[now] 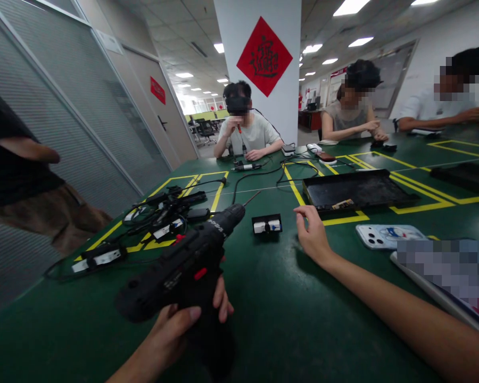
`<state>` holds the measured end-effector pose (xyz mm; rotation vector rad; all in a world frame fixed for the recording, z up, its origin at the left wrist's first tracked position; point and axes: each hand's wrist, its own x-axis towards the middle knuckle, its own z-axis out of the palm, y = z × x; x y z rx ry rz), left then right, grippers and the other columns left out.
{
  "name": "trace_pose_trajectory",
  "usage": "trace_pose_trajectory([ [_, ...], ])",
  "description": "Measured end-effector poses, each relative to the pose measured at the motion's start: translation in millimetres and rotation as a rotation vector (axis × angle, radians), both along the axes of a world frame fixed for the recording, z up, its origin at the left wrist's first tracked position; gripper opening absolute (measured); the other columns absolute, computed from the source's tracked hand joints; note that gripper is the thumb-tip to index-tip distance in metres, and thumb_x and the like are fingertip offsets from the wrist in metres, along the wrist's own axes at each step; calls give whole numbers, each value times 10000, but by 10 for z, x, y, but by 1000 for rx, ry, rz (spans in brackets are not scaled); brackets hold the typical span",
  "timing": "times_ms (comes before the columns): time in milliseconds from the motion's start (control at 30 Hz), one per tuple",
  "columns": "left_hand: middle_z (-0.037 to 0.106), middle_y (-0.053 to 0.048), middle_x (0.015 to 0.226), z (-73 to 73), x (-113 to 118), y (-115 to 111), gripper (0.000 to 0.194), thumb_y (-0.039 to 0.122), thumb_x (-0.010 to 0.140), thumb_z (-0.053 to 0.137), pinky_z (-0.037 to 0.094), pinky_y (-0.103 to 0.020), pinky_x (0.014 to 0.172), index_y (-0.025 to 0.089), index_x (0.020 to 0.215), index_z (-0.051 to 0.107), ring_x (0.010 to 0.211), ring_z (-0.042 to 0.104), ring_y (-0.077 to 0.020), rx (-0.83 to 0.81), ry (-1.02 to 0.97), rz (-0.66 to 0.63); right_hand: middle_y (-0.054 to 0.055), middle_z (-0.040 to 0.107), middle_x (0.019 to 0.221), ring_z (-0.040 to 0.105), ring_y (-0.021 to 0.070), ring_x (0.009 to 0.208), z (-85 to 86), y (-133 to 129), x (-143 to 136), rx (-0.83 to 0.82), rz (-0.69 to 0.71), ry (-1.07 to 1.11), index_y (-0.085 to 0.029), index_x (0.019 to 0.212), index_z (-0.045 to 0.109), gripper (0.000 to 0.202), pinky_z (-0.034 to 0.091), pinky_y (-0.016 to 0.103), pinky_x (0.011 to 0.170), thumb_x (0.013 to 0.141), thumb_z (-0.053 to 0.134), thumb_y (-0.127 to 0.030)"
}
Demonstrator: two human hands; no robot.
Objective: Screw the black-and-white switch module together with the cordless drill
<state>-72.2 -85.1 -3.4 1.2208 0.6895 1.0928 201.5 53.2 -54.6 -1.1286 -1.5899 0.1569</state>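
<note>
Head view: drill raised in the left fist!

And look at that left hand (171,330), up from the lower left, fingers and thumb wrapped around the grip of the drill (171,268)! It's held tilted over the near part of the green surface (271,324), nearer the left edge than the right. The right hand (313,234) is low, its forearm slanting in from the right, fingers loosely bent and close together, just beside the black tray's (359,186) near left corner.

Count them: one drill, one tray, one phone (389,236) towards the right edge, one small black block with white parts (267,226) between the hands, one tangle of cables (171,210) along the left edge. Three people seated beyond the far edge, one standing person (19,154) off the left edge.

What a drill: matt black, one red button (200,274) low on its body, a thin bit (253,198) pointing up and away!
</note>
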Motion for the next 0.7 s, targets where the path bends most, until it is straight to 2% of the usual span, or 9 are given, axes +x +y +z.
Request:
trace_pose_trajectory([
  [100,460,17,689,10,-13,48,558,275,742,561,445,-340,587,226,1279,416,533,460,-127,-147,-241,65,88,544,1021,522,210,995,-37,160,-142,-21,-14,-27,-175,1018,538,194,425,370,904,906,387,-222],
  [233,428,22,672,57,-89,117,498,189,814,474,424,-317,588,226,1306,409,523,419,-101,-288,-324,92,111,526,1147,498,219,1092,-85,229,-222,-59,66,-129,-162,1147,506,281,409,384,970,902,412,-261],
  [367,430,20,639,32,-142,156,502,160,817,434,415,-324,581,169,1318,411,506,430,-108,-287,-276,85,127,450,1307,403,238,1237,-83,152,-199,-79,188,-280,-162,1284,426,422,333,430,1061,889,450,-311],
  [533,479,4,662,-3,-104,129,518,178,786,465,414,-337,573,133,1301,426,503,466,-120,-274,-173,26,116,294,1455,272,279,1339,-86,118,-191,-122,334,-436,-215,1397,295,624,272,516,1087,849,524,-406],
  [700,467,14,647,24,-40,75,511,177,786,502,414,-344,578,125,1287,416,514,494,-134,-223,-55,-2,123,294,1454,291,283,1332,-118,139,-194,-137,349,-449,-217,1385,326,611,285,518,1079,842,538,-402],
])
